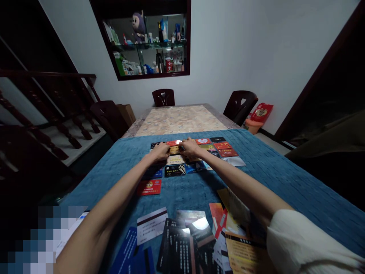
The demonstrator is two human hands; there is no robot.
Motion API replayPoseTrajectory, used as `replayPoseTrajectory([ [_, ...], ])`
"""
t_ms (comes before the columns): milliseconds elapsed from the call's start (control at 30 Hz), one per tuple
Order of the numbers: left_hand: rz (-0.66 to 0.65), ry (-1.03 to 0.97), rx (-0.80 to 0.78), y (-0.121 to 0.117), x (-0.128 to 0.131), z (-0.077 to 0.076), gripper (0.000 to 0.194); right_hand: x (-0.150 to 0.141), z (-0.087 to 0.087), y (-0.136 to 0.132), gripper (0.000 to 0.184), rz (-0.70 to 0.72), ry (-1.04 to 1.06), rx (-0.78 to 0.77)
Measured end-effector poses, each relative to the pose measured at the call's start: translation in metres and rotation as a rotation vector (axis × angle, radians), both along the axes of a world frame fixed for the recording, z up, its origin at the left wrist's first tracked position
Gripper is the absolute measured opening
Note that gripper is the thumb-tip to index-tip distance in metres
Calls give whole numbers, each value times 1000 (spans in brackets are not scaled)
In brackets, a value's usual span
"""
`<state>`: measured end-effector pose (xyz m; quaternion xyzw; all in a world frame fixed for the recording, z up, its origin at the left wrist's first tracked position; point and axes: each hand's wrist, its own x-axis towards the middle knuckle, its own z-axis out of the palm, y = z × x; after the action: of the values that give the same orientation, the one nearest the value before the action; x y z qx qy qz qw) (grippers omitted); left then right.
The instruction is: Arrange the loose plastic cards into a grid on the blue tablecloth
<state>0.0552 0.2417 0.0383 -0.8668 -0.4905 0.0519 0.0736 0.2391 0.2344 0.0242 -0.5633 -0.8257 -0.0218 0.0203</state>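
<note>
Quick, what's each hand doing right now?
Left hand: fingers bent over the laid-out cards; grip cannot be told.
Right hand: also over those cards; grip cannot be told.

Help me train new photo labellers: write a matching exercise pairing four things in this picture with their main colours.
Things:
1. VIP card
2. Heart card
3. Cloth under the cards
4. Plush toy on the upper shelf

Colours:
A. Blue
B. Purple
C. Black
D. Red

Pairs: 1-C, 2-D, 3-A, 4-B
</note>
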Motion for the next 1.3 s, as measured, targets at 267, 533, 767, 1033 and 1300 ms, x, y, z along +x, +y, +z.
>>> replayPoseTrajectory([
  [267,1,-7,-10,1,1,0,29,-1,-3,3,30,9,-10,13],
  [533,2,-14,-17,6,-1,-3,27,-1,-2,3,28,21,-17,19],
  [767,0,-5,-26,13,0,-6,27,-1,-2,6,29,19,-23,10],
  [1033,-25,-40,-12,8,-2,-7,30,2,6,-5,35,-8,-26,16],
  [1300,-82,-75,30,-17,-3,-1,37,21,17,-27,34,-12,-6,37],
])
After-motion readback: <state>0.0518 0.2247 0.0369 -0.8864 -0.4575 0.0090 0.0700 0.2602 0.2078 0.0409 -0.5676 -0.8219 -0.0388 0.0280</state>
